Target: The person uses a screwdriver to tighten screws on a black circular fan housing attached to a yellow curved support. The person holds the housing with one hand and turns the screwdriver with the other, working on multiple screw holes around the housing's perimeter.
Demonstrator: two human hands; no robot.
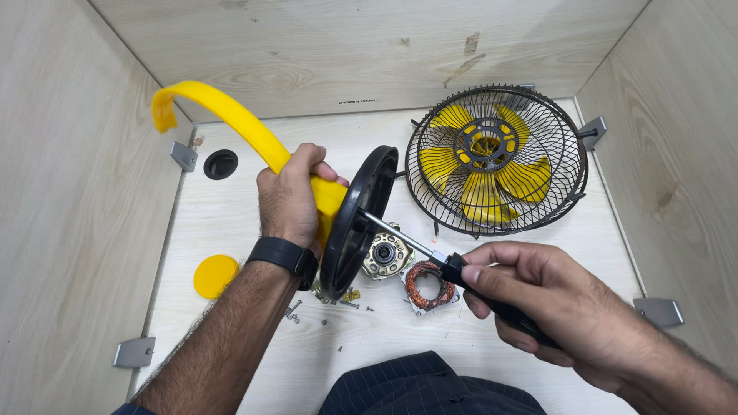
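Left hand point(290, 201) gripping yellow stand point(231, 115), right hand point(538, 296) — screwdriver point(430, 253) in black base point(357, 223)

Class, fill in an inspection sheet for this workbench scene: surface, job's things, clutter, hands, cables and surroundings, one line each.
Surface: pale wood-grain tabletop with a round hole.
Job's things: black round base on a curved yellow stand; screwdriver with its tip at the base.
Clutter: caged fan head with yellow blades, metal motor part, copper winding, yellow disc, loose screws.
Hands: left hand grips the stand; right hand grips the screwdriver handle.
Cables: nothing seen.
Surroundings: wood-grain walls on three sides, metal corner brackets.
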